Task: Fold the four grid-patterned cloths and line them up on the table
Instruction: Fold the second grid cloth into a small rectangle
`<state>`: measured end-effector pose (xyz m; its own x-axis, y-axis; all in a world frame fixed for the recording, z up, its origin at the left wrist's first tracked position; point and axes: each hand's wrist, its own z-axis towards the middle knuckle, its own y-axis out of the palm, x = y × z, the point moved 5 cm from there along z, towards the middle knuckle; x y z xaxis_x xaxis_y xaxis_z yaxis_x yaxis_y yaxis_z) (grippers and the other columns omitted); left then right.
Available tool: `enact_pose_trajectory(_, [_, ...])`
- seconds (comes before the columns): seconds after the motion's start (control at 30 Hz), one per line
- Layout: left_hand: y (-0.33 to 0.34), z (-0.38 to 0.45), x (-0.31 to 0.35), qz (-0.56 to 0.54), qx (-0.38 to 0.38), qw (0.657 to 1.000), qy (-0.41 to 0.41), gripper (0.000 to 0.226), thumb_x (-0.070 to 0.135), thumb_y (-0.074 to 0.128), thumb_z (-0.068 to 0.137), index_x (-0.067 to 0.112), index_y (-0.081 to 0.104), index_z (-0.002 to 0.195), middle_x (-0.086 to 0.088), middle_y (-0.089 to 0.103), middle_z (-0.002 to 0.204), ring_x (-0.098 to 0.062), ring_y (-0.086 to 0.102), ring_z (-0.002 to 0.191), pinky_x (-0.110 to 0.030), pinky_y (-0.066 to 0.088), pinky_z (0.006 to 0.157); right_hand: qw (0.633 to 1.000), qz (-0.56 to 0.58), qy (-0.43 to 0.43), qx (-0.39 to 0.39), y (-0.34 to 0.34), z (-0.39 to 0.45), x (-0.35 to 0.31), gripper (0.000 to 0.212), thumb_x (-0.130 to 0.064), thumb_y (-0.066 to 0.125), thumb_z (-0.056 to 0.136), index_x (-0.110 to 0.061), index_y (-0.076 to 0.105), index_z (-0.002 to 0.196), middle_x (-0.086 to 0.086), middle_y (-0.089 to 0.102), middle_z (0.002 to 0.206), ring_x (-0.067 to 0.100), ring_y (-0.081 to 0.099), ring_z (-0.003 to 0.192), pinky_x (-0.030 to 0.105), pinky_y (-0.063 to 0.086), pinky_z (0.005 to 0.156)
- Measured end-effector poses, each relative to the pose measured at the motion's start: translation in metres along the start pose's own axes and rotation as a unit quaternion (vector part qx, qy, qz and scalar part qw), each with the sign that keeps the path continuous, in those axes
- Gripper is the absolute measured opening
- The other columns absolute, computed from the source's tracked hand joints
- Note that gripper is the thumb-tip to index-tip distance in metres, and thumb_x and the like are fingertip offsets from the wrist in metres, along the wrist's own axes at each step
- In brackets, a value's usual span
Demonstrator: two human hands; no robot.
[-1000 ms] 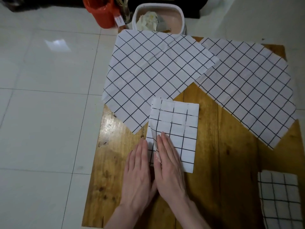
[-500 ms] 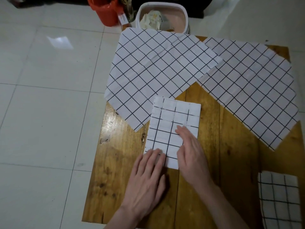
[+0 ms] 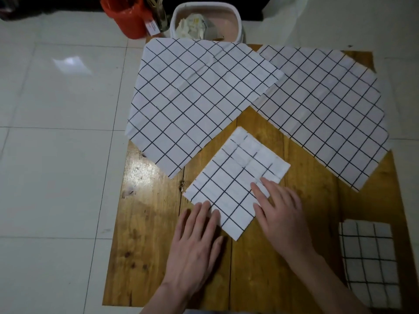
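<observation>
A folded grid cloth (image 3: 233,177) lies turned at an angle in the middle of the wooden table (image 3: 149,223). My left hand (image 3: 195,243) lies flat with its fingertips on the cloth's near left edge. My right hand (image 3: 278,214) lies flat with its fingers on the cloth's near right part. Two unfolded grid cloths are spread at the back: one at the back left (image 3: 192,100) overhanging the table's edge, one at the back right (image 3: 324,109). Another folded grid cloth (image 3: 369,264) sits at the near right corner.
Beyond the table's far edge stand a white tub (image 3: 235,21) with crumpled stuff inside and an orange bucket (image 3: 124,17). White tiled floor (image 3: 56,155) lies to the left. Bare wood shows at the near left and centre right of the table.
The folded cloth in the middle has been turned from upright to a diagonal angle. My hands have spread apart, the right one shifting right and the left one staying at the near edge.
</observation>
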<state>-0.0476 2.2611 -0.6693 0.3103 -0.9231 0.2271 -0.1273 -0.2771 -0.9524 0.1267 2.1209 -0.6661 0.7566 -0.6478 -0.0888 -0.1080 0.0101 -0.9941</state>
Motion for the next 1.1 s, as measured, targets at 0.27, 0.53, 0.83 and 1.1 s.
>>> enact_pose_trajectory(0.27, [-0.013,0.031,0.003,0.014,-0.007,0.999,-0.049,0.068,0.053,0.021,0.112,0.009,0.037,0.160,-0.013,0.035,0.167,-0.028,0.021,0.159,-0.054,0.020,0.128,0.991,-0.024,0.123,-0.034,-0.005,-0.041,-0.024,0.058,-0.045,0.038,0.102,-0.021,0.050,0.153,0.011,0.057,0.140,0.031,0.052,0.131,0.057,0.029,0.119])
enact_pose_trajectory(0.53, [-0.011,0.049,0.008,0.032,0.009,0.999,-0.036,0.072,0.055,0.023,0.110,0.008,0.019,0.165,-0.013,0.018,0.173,-0.027,0.006,0.162,-0.051,0.011,0.130,0.983,-0.002,0.180,-0.031,-0.007,-0.041,-0.029,0.057,-0.051,0.037,0.102,-0.023,0.055,0.149,0.009,0.060,0.127,0.027,0.056,0.116,0.052,0.043,0.105])
enact_pose_trajectory(0.83, [0.006,0.013,0.028,0.035,-0.009,0.997,0.075,0.068,0.048,0.030,0.112,0.010,0.017,0.166,-0.010,0.015,0.174,-0.023,0.011,0.161,-0.046,0.020,0.125,0.996,0.090,0.009,-0.023,0.006,-0.052,-0.041,0.063,-0.051,0.021,0.113,-0.015,0.027,0.164,0.005,0.025,0.172,0.020,0.020,0.160,0.044,0.024,0.125])
enact_pose_trajectory(1.1, [0.015,0.006,0.026,0.040,-0.038,0.996,0.068,0.079,0.051,0.042,0.108,0.007,0.010,0.166,-0.013,0.002,0.175,-0.028,0.004,0.162,-0.047,0.016,0.126,0.990,0.043,-0.078,-0.111,0.026,-0.059,-0.043,0.078,-0.066,0.026,0.108,-0.016,0.014,0.167,0.002,0.009,0.175,0.017,0.007,0.162,0.044,0.017,0.125])
